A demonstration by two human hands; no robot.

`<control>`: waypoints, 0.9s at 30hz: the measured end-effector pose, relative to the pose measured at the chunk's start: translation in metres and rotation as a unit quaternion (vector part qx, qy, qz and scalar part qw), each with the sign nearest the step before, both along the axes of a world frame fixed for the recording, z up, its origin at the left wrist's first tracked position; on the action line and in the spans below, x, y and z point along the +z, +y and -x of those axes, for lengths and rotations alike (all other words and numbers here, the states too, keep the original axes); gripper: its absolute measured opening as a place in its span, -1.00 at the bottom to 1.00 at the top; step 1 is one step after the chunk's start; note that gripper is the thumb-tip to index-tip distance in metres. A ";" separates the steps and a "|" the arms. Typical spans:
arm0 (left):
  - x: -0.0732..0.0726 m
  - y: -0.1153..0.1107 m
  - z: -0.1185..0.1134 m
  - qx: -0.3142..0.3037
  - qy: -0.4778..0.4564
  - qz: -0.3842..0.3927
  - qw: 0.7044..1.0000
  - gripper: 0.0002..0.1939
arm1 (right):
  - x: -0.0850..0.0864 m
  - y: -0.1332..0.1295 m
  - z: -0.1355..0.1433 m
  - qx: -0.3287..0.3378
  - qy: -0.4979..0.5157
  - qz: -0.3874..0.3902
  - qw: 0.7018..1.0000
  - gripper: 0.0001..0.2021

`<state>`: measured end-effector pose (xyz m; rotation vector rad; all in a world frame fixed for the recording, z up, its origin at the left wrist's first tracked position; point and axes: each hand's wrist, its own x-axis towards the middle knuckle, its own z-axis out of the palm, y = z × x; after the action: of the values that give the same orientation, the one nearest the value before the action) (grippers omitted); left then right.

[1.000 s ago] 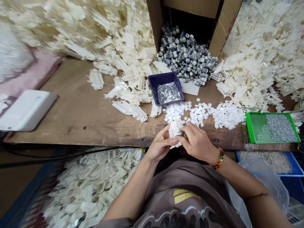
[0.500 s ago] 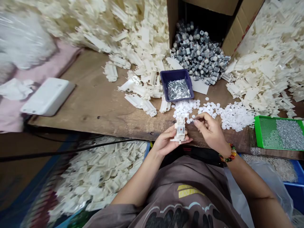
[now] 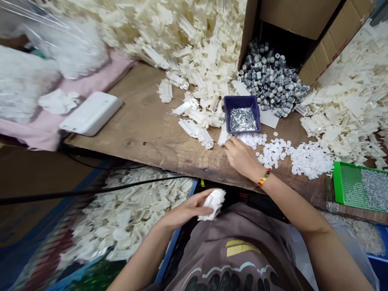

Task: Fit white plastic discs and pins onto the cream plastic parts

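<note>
My left hand (image 3: pixel 190 208) is closed around a white plastic housing (image 3: pixel 214 204), held in front of the shirt just off the table's front edge. My right hand (image 3: pixel 241 155), wearing a beaded bracelet, reaches across to the tabletop. Its bent fingertips grip the near end of a loose white plastic piece (image 3: pixel 224 134), left of the small white discs (image 3: pixel 274 151). Just beyond these fingers stands a purple tray (image 3: pixel 227 115) of thin metal pins (image 3: pixel 242 119).
Small grey motors (image 3: pixel 269 81) spill from a cardboard box (image 3: pixel 327 52). Heaps of cream plastic parts (image 3: pixel 182 36) flank it. A green tray (image 3: pixel 338 186) holds metal bits at right. On the left lies a white case (image 3: pixel 92 113). A black cable (image 3: pixel 100 194) crosses below the table.
My left hand has lowered the housing toward my body and turned it. My right hand has moved left from the discs to the loose plastic piece. The view has shifted left.
</note>
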<state>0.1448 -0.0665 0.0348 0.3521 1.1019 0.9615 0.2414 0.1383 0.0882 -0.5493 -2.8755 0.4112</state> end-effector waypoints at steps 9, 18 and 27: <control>0.020 -0.067 0.054 0.053 0.385 0.133 0.912 -0.48 | -0.020 -0.009 0.031 0.047 -0.042 -0.085 0.994 -0.80; 0.035 0.082 0.005 0.269 0.025 -0.079 0.959 -0.70 | 0.021 0.002 -0.010 0.084 0.079 0.147 0.982 -0.83; 0.039 0.099 -0.028 0.133 -0.058 -0.055 0.988 -0.65 | 0.014 0.110 0.054 -0.037 -0.187 -0.061 0.980 -0.74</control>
<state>0.1733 0.0329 0.0743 0.2385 1.0076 1.2686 0.1876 0.2479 0.1023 -0.7822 -3.1938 0.1281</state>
